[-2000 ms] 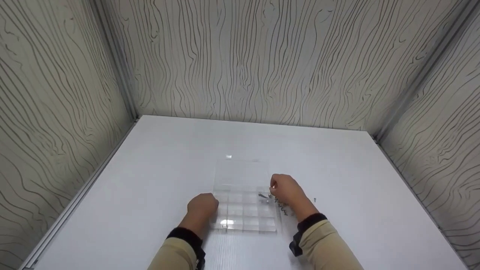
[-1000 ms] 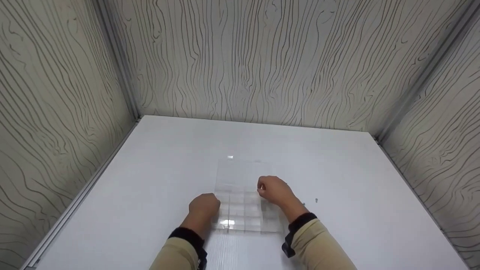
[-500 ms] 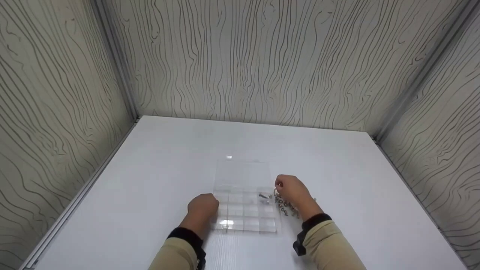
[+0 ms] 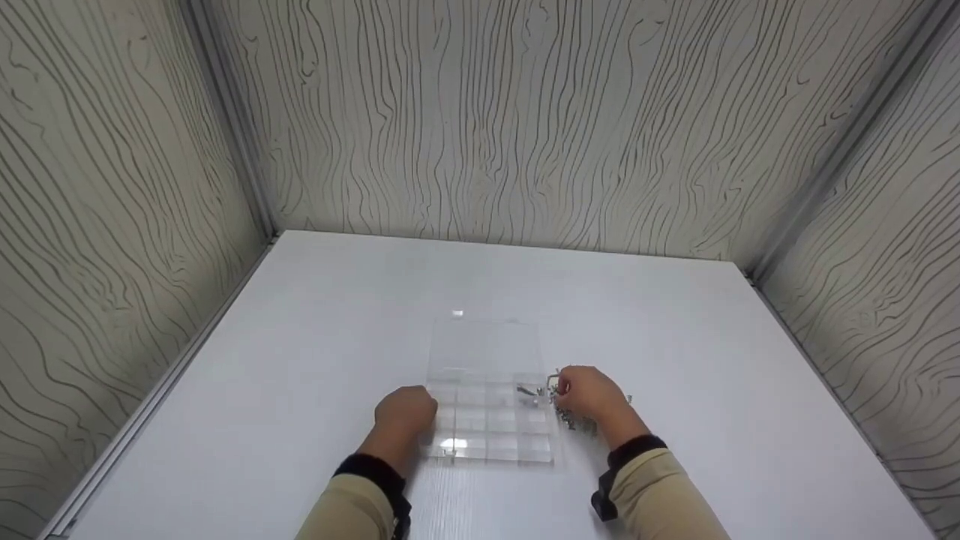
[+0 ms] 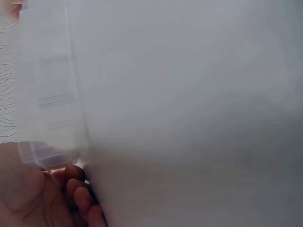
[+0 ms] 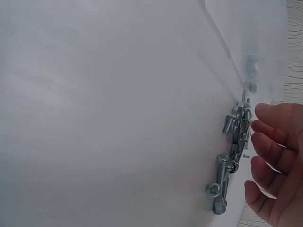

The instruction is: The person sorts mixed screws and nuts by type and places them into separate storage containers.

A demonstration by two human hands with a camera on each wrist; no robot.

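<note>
Head view: a clear compartment box (image 4: 487,431) lies on the white table (image 4: 300,360), its open lid (image 4: 486,346) flat beyond it. The left hand (image 4: 406,414) rests against the box's left edge, fingers curled at the wall. The right hand (image 4: 589,394) sits just beside the box's right edge, over a loose pile of metal screws (image 4: 576,424); a few screws lie in the top right compartment (image 4: 531,391). Whether the right hand pinches a screw cannot be told from here.

Left wrist view: the fingertips (image 5: 75,187) of the left hand curl against the box's corner (image 5: 52,158). Should this steadying contact slip, a nudge from the other side would likely slide the light box across the smooth table.

Right wrist view: the right hand's fingers (image 6: 270,149) are loosely bent, close beside the row of screws (image 6: 232,156), with nothing visibly gripped. The screws are small and tangled together, so a pinch may lift two at once or drop one short of its compartment, and a brush of the fingers could scatter the pile or roll pieces away over the table.
</note>
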